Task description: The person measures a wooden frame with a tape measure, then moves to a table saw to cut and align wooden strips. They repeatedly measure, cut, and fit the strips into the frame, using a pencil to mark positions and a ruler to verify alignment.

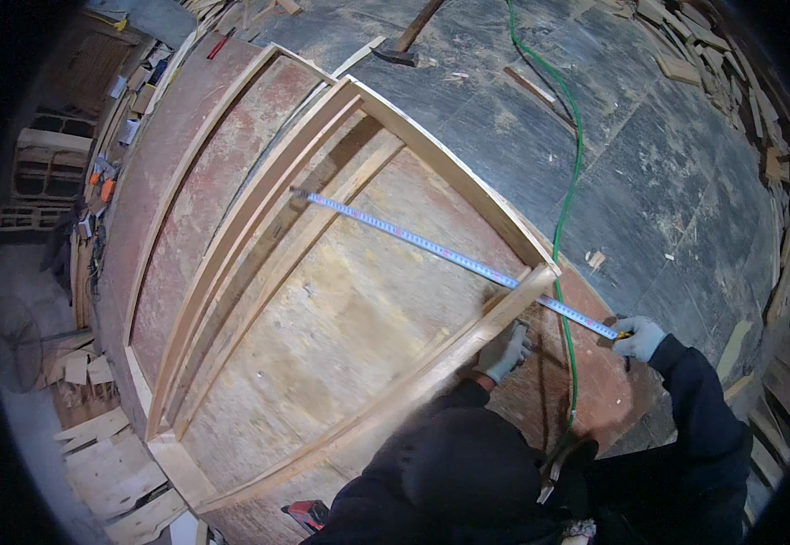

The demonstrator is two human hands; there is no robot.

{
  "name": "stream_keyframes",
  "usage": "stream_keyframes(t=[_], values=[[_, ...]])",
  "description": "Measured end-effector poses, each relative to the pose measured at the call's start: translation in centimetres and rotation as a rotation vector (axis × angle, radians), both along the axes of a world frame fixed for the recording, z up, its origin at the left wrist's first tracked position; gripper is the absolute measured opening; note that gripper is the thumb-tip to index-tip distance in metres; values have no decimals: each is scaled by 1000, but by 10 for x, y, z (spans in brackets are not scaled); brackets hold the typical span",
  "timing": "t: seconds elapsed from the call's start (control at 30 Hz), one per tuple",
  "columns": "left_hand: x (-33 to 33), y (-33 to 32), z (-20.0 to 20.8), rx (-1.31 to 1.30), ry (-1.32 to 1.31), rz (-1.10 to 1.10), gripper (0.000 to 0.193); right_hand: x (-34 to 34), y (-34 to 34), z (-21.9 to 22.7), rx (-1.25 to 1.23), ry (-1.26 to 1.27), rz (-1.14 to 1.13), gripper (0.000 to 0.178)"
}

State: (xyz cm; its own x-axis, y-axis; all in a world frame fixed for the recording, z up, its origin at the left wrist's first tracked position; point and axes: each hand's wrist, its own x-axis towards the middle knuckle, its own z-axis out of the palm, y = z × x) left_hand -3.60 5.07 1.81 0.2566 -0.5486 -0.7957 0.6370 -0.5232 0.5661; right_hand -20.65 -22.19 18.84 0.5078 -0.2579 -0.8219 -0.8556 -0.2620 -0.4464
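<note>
My right hand [638,338], in a grey glove, is closed around the body of a tape measure, mostly hidden in the fingers. Its blade [422,242] is drawn out across a wooden frame [454,168], passing over the near-right rail [504,304]. The blade's far end lies by the inner slats on the frame's left side. Close beside the outer face of the near-right rail is my gloved left hand [504,352], its fingers bent. A small dark shape shows at those fingertips, too unclear to name.
A green hose [579,168] runs down the right side, passing under the blade. A hammer [399,54] lies beyond the frame. A red-and-black tool [307,516] sits at the lower edge. Scrap wood [685,45] lines the far right; another slim frame [186,173] lies left.
</note>
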Motion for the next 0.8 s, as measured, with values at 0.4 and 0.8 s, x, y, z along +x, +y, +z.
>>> stream_keyframes(t=[0.4,0.8], values=[[5,2,55,-114,-460,-332,22,-105,-64,101,-157,158,24,40],[11,27,109,-275,-512,-464,27,-103,-41,50,-42,128,173,44]])
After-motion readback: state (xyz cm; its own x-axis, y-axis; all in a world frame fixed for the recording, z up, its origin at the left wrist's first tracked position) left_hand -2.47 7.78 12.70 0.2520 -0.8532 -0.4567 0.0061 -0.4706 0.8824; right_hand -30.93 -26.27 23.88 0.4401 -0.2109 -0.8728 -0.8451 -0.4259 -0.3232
